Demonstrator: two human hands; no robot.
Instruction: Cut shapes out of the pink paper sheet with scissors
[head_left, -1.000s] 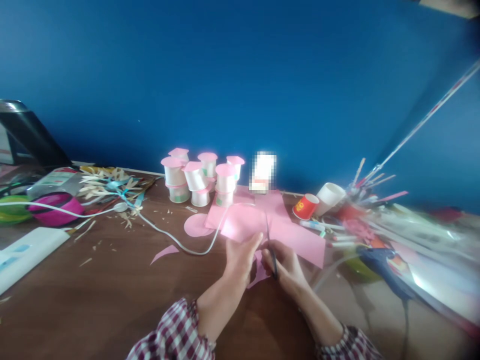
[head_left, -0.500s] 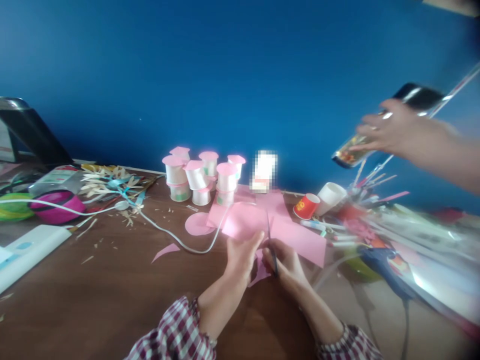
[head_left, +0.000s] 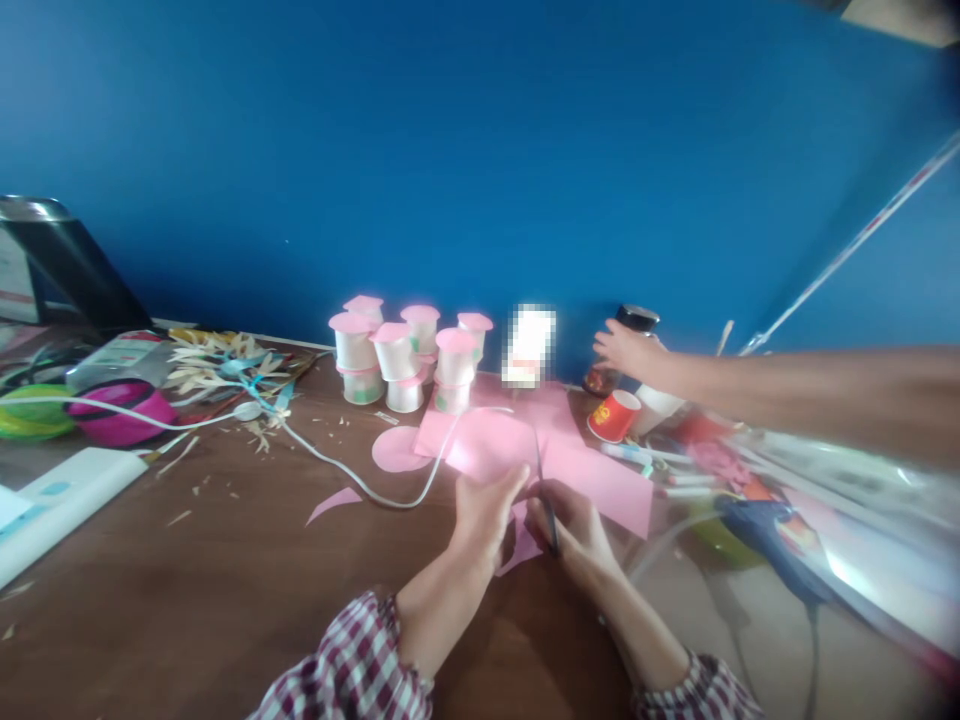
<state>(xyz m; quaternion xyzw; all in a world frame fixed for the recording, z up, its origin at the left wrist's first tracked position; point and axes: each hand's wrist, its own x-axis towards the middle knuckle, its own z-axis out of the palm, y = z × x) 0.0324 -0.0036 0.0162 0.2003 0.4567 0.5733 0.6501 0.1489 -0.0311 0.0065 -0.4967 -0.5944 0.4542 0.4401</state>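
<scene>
My left hand (head_left: pixel 484 515) pinches the near edge of a pink paper sheet (head_left: pixel 495 440) and holds it just above the brown table (head_left: pixel 187 580). My right hand (head_left: pixel 574 530) is closed round the handles of dark scissors (head_left: pixel 544 495), whose blades point up into the paper. A larger pink sheet (head_left: pixel 600 480) lies flat behind my right hand. A pink paper circle (head_left: pixel 395 450) and a curved pink scrap (head_left: pixel 332 503) lie on the table to the left.
Several white cups with pink lids (head_left: pixel 409 350) stand by the blue wall. A white cable (head_left: pixel 337 470) crosses the table. Another person's hand (head_left: pixel 626 350) sets a dark-capped jar (head_left: pixel 634 325) near a red cup (head_left: pixel 613 415). Pens, a glue gun (head_left: pixel 765 520) and clutter fill the right.
Another person's arm came in from the right holding a jar high, then lowered it to the table beside the red cup. My own hands have barely moved.
</scene>
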